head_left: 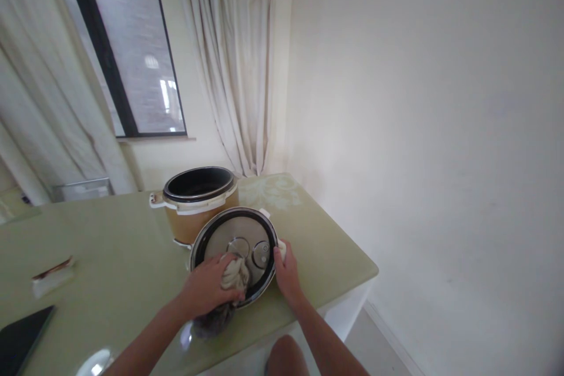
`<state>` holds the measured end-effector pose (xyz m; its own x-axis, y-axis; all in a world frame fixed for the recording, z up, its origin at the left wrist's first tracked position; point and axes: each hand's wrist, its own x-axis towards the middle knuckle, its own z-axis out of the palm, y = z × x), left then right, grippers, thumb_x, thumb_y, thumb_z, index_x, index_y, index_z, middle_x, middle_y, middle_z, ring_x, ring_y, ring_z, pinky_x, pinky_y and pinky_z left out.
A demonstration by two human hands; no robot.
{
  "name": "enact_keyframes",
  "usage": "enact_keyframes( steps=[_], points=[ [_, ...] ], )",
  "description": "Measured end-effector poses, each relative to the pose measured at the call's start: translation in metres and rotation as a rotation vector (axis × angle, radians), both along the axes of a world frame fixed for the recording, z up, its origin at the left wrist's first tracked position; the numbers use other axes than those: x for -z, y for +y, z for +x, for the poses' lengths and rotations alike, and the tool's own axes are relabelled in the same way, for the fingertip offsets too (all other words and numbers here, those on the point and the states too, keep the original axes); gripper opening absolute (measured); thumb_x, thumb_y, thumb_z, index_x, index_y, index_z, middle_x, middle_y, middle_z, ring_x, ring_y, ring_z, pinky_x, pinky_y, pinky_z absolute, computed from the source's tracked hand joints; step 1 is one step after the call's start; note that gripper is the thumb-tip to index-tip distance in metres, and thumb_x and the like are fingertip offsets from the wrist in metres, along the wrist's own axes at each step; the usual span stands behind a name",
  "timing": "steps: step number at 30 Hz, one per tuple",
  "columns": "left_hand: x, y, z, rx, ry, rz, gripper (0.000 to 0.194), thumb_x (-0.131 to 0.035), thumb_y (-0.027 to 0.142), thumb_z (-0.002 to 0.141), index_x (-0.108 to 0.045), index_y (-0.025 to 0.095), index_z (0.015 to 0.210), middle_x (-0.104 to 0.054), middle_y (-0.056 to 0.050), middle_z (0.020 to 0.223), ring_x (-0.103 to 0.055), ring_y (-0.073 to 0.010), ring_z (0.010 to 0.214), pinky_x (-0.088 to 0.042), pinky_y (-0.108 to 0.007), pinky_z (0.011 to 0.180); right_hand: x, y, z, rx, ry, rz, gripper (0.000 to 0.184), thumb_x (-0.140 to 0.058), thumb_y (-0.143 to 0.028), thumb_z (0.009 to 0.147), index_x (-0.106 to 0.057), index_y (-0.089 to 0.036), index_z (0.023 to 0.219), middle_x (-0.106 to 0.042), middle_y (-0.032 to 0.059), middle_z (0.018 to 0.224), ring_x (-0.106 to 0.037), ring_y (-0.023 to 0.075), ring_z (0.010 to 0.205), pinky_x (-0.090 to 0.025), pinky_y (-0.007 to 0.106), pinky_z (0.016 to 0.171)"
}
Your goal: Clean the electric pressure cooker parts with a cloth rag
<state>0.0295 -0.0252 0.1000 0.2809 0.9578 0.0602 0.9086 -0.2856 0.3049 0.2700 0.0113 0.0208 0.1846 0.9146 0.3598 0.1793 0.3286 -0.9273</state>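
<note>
A round metal cooker lid (240, 238) lies upside down on the green table (118, 258), leaning by the open cooker pot (200, 200). My left hand (207, 288) is closed around a bunched whitish cloth (235, 275) and presses it on the lid's near inner side. My right hand (286, 270) grips the lid's right rim at its white handle, fingers curled over the edge.
A small white-and-brown object (53, 276) and a dark flat device (20, 338) lie at the left of the table. Curtains (238, 59) and a window (132, 47) stand behind. The table's right edge drops off near a white wall.
</note>
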Motion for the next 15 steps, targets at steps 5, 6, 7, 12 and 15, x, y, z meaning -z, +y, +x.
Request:
enact_keyframes(
  steps=[5, 6, 7, 12, 15],
  points=[
    [0.007, 0.015, 0.046, 0.125, -0.219, 0.129, 0.034, -0.071, 0.031, 0.082, -0.069, 0.027, 0.116, -0.072, -0.006, 0.118, -0.067, -0.0255, 0.112, -0.049, -0.035, 0.100, 0.001, 0.000, 0.003, -0.028, -0.051, 0.008, 0.041, -0.048, -0.056, 0.103, -0.062, -0.023, 0.123, -0.077, 0.0071, 0.106, -0.070, 0.0254, 0.097, -0.054, 0.037, 0.087],
    [0.008, 0.021, 0.054, 0.128, -0.245, 0.183, 0.030, -0.069, 0.027, 0.083, -0.070, 0.026, 0.113, -0.073, -0.006, 0.116, -0.066, -0.0252, 0.110, -0.049, -0.036, 0.100, 0.001, 0.000, 0.003, -0.030, -0.058, 0.021, 0.040, -0.048, -0.055, 0.104, -0.062, -0.023, 0.123, -0.077, 0.0071, 0.106, -0.071, 0.0252, 0.097, -0.054, 0.037, 0.087],
    [0.008, 0.027, 0.062, 0.118, -0.266, 0.236, 0.028, -0.068, 0.024, 0.083, -0.070, 0.026, 0.110, -0.073, -0.007, 0.114, -0.066, -0.0250, 0.110, -0.049, -0.036, 0.100, 0.000, -0.001, 0.003, -0.032, -0.062, 0.033, 0.039, -0.048, -0.054, 0.104, -0.062, -0.023, 0.123, -0.077, 0.0070, 0.106, -0.071, 0.0250, 0.097, -0.054, 0.037, 0.088],
    [-0.006, 0.066, 0.083, -0.045, -0.306, 0.503, 0.023, -0.065, 0.026, 0.090, -0.069, 0.024, 0.112, -0.072, -0.007, 0.114, -0.065, -0.0244, 0.110, -0.050, -0.036, 0.101, 0.001, -0.001, -0.001, -0.048, -0.108, 0.050, 0.039, -0.048, -0.054, 0.104, -0.064, -0.023, 0.120, -0.076, 0.0059, 0.101, -0.071, 0.0248, 0.091, -0.054, 0.035, 0.082],
    [-0.026, 0.087, 0.074, 0.019, -0.075, 0.619, 0.025, -0.067, 0.027, 0.091, -0.071, 0.025, 0.116, -0.072, -0.009, 0.114, -0.064, -0.0291, 0.111, -0.050, -0.042, 0.099, 0.004, 0.001, -0.002, -0.051, -0.112, 0.031, 0.043, -0.049, -0.057, 0.103, -0.065, -0.021, 0.120, -0.076, 0.0057, 0.094, -0.070, 0.0249, 0.084, -0.053, 0.035, 0.076]
  ],
)
